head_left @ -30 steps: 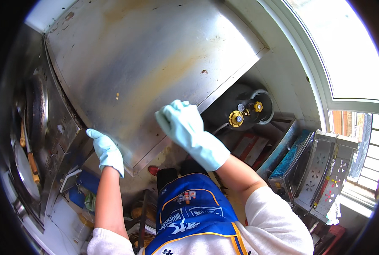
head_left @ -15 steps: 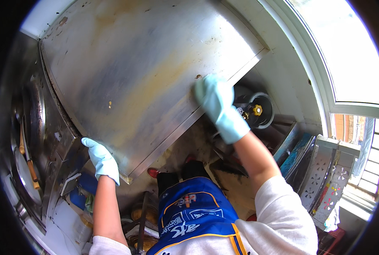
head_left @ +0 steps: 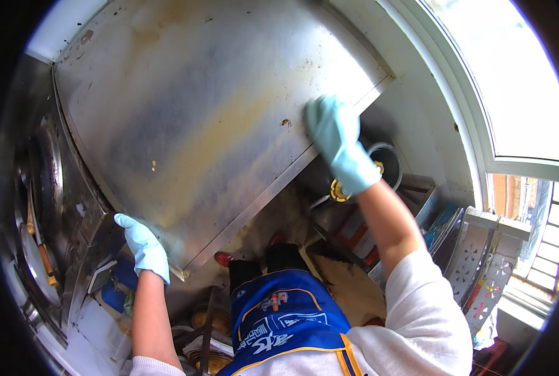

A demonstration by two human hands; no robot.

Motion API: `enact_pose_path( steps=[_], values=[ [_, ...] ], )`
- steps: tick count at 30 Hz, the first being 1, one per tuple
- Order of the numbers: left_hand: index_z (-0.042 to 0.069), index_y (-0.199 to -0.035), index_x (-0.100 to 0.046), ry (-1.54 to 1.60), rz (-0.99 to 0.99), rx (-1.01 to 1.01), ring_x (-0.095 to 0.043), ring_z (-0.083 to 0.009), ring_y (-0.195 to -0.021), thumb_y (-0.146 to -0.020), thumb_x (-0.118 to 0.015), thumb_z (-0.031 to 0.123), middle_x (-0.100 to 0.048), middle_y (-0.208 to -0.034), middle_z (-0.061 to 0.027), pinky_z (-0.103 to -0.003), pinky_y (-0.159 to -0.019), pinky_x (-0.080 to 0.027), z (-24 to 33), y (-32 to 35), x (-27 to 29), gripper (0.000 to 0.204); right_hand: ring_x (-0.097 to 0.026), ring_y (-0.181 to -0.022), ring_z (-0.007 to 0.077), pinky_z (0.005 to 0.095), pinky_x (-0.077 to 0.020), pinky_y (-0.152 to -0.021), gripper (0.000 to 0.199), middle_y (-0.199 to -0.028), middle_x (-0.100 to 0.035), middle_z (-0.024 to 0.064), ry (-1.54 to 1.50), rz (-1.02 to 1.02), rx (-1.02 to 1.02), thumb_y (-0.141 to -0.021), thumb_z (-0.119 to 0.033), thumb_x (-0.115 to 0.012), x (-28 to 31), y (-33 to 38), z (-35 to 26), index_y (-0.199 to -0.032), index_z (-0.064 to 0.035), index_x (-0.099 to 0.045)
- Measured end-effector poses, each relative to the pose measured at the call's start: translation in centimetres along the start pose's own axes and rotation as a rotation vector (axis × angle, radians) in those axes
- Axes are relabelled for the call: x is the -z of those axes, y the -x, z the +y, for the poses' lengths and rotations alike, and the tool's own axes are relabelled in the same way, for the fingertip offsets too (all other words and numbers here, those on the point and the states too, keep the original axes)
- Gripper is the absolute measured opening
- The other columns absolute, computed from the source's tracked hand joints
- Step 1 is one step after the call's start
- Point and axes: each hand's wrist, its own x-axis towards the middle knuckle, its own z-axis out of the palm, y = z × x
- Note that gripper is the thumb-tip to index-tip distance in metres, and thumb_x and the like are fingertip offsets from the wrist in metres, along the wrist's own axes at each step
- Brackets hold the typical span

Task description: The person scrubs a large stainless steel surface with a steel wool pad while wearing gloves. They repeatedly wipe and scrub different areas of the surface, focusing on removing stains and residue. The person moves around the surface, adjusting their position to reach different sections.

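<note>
A stainless steel worktop (head_left: 185, 81) with yellow-brown stains spreads out before me. My right hand (head_left: 333, 128), in a pale blue-green rubber glove, presses on it near its right front edge. Its fingers are curled closed and a little blurred; anything under them is hidden. Beside the hand lies a small dark brown speck (head_left: 286, 123). My left hand (head_left: 143, 244), gloved in the same colour, rests at the worktop's front left corner, fingers stretched out along the edge and next to the neighbouring metal unit (head_left: 94, 216).
Woks (head_left: 60, 169) and wooden-handled tools (head_left: 46, 263) stand at the left. Below the worktop's right edge are a yellow valve knob (head_left: 338, 190) and a dark bucket (head_left: 397, 164). Perforated metal panels (head_left: 480, 263) lean by the window at right. Round items (head_left: 214, 360) sit low near my apron.
My right hand has slid to the right along the worktop's front edge, still closed. My left hand stays at the corner. The view has shifted slightly.
</note>
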Motion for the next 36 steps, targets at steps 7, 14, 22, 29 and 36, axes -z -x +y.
enact_pose_path(
  steps=[7,14,22,29,36],
  values=[
    [-0.014,-0.171,-0.034,-0.031,-0.005,-0.031,-0.04,-0.0411,-0.167,-0.116,-0.033,0.075,-0.037,-0.179,-0.0325,-0.04,-0.137,-0.032,0.1,0.5,0.3,0.105,-0.073,-0.078,0.0336,0.0475,-0.0542,-0.062,0.034,-0.083,-0.071,0.0147,-0.172,-0.247,0.375,-0.104,-0.034,-0.069,-0.4,2.8,-6.7,-0.08,-0.01,-0.073],
    [-0.015,-0.171,-0.034,-0.008,-0.027,-0.02,-0.04,-0.0427,-0.166,-0.116,-0.031,0.075,-0.038,-0.178,-0.0345,-0.041,-0.137,-0.032,-0.7,-0.6,0.3,0.105,-0.071,-0.072,0.0316,0.0491,-0.0554,-0.058,0.015,-0.083,-0.07,0.0171,0.272,-0.202,0.254,-0.09,-0.021,-0.069,-0.6,-5.3,-2.1,-0.091,-0.0066,-0.073],
    [-0.015,-0.169,-0.038,-0.071,-0.012,-0.012,-0.043,-0.0449,-0.164,-0.117,-0.03,0.073,-0.043,-0.175,-0.0353,-0.04,-0.136,-0.034,-1.2,-1.0,0.2,0.102,-0.068,-0.071,0.024,0.0426,-0.0546,-0.057,0.014,-0.081,-0.065,0.0084,0.375,-0.402,0.471,-0.087,-0.018,-0.073,-0.9,-0.4,-4.7,-0.088,-0.0048,-0.071],
    [-0.014,-0.168,-0.042,-0.045,-0.019,-0.008,-0.047,-0.0424,-0.162,-0.116,-0.03,0.076,-0.048,-0.172,-0.0338,-0.039,-0.134,-0.037,-0.8,-0.2,0.1,0.105,-0.072,-0.089,0.0264,0.04,-0.06,-0.07,0.019,-0.094,-0.069,0.011,0.154,-0.468,0.429,-0.087,-0.019,-0.079,0.0,-1.2,-3.0,-0.096,-0.0038,-0.072],
    [-0.012,-0.167,-0.044,-0.023,-0.034,0.023,-0.047,-0.0434,-0.161,-0.116,-0.032,0.074,-0.05,-0.171,-0.0327,-0.039,-0.134,-0.037,-0.6,-0.2,0.1,0.101,-0.072,-0.089,0.0252,0.0382,-0.0589,-0.074,0.018,-0.096,-0.07,0.0117,0.498,-0.516,0.647,-0.087,-0.016,-0.079,2.8,-2.2,-4.3,-0.099,-0.0043,-0.073]
  ],
)
